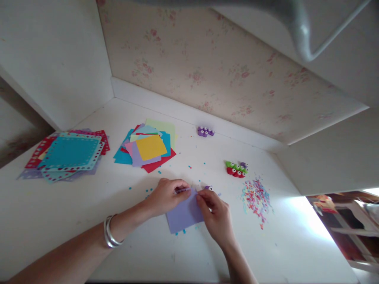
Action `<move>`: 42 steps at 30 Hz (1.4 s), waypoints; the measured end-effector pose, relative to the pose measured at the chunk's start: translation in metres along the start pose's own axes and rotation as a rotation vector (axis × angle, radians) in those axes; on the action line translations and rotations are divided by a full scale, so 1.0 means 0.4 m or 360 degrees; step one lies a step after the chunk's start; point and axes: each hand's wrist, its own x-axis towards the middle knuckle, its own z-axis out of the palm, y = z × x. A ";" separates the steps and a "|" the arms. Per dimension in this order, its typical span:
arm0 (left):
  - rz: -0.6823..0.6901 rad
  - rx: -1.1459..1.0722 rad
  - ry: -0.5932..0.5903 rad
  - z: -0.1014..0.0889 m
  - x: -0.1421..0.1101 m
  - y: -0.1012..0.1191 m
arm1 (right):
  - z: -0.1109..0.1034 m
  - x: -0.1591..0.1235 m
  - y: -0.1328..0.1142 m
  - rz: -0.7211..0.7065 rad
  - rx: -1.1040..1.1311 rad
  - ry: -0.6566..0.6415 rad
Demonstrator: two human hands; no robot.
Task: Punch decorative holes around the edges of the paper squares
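As left hand (pixel 166 196) and right hand (pixel 217 217) pinch a purple sheet (pixel 184 216), each grip narrow, blue bits (pixel 184 231) nearby

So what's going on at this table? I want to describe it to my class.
Someone's left hand and right hand are at the far edge of a purple sheet, fingers pinched there. To the left lie a plain pile and, farther left, a stack with holes along its edges. Confetti is heaped at right, near small red and green pieces, possibly punches.
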 end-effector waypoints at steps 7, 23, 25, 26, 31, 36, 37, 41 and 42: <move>0.0010 0.0043 -0.0039 -0.002 -0.001 0.001 | 0.020 0.013 0.014 0.0265 0.0368 0.0014; 0.0106 0.0219 -0.0037 -0.004 -0.003 0.000 | 0.029 0.022 0.011 0.0429 0.0636 -0.0030; 0.0095 0.0210 -0.0037 -0.003 -0.005 0.001 | 0.026 0.022 0.013 0.0466 0.0736 -0.0041; 0.0086 0.0209 -0.0037 -0.003 -0.005 0.001 | 0.024 0.022 0.014 0.0482 0.0788 -0.0051; 0.0056 0.0232 -0.0043 -0.002 -0.003 0.004 | 0.016 0.020 0.012 0.0582 0.1077 -0.0179; 0.0055 0.0310 -0.0110 -0.005 -0.002 0.009 | 0.022 0.018 0.008 0.0609 0.1166 -0.0284; 0.0054 0.0339 -0.0110 -0.005 -0.002 0.010 | 0.024 0.017 0.007 0.0600 0.1167 -0.0293; 0.0044 0.0412 -0.0100 -0.006 -0.004 0.011 | 0.013 0.017 0.009 0.0489 0.1069 -0.0333; 0.0046 0.0421 -0.0093 -0.004 -0.005 0.009 | 0.004 0.019 0.012 0.0435 0.0970 -0.0269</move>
